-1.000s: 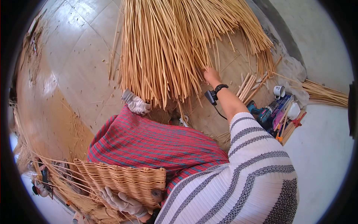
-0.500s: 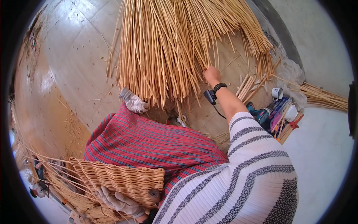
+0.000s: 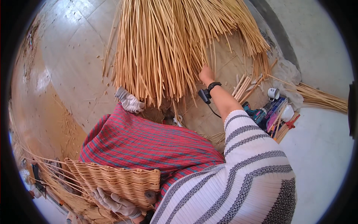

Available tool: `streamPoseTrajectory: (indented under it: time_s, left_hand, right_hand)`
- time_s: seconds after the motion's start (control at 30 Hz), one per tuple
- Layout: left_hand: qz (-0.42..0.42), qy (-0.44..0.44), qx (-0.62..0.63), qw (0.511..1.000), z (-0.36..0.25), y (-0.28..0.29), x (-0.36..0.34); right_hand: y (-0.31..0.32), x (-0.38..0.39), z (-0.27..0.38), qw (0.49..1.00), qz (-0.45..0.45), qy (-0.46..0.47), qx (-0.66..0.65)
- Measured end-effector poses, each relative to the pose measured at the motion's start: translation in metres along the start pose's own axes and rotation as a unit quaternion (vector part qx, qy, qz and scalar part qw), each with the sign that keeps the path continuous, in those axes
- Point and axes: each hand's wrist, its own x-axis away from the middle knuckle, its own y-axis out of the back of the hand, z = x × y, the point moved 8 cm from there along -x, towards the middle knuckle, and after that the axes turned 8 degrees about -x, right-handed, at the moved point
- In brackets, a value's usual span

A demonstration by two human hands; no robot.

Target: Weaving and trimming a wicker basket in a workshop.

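A thick pile of long tan rattan canes point(image 3: 160, 52) fans across the floor in front of me. My right hand point(image 3: 207, 75), bare, reaches to the pile's near right edge, its fingers closed around a cane end there. At the lower left, a woven rattan panel point(image 3: 123, 179) leans against my lap, with loose cane ends trailing out to the left. Gloved, my left hand point(image 3: 117, 203) lies on the panel's face with its fingers stretched out. A dark round object point(image 3: 150, 196) sits at the panel's lower right corner. Red plaid cloth point(image 3: 149, 136) covers my legs.
To the right lie a white mug point(image 3: 273, 93), a teal power tool point(image 3: 257, 114), a purple box point(image 3: 276, 112) and crumpled clear plastic point(image 3: 289, 76). Short thick sticks point(image 3: 243, 87) rest near my right wrist. Another cane bundle point(image 3: 322, 97) lies far right. Cane scraps litter the floor.
The whole view has shifted slightly, so everything sits a little further left. My right hand stays closed at the pile's edge, and my left hand stays on the panel.
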Motion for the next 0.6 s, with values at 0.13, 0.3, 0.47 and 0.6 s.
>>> streamPoseTrajectory:
  time_s: [0.13,0.3,0.47,0.6]
  left_hand:
    - [0.0,0.007,0.007,1.0,-0.002,0.0,-0.001]
    - [0.014,0.003,0.0,1.0,0.002,-0.004,0.0]
    - [0.004,0.004,0.005,1.0,-0.003,-0.002,-0.001]
    - [0.0,0.011,0.008,1.0,-0.003,0.0,-0.001]
  right_hand:
    - [-0.001,-0.012,-0.007,0.999,0.022,-0.023,-0.031]
    - [0.003,-0.016,0.001,0.999,0.036,-0.027,-0.026]
    - [0.009,-0.004,0.02,1.0,0.009,-0.022,-0.009]
    - [0.01,-0.009,0.015,1.0,0.003,-0.017,-0.021]
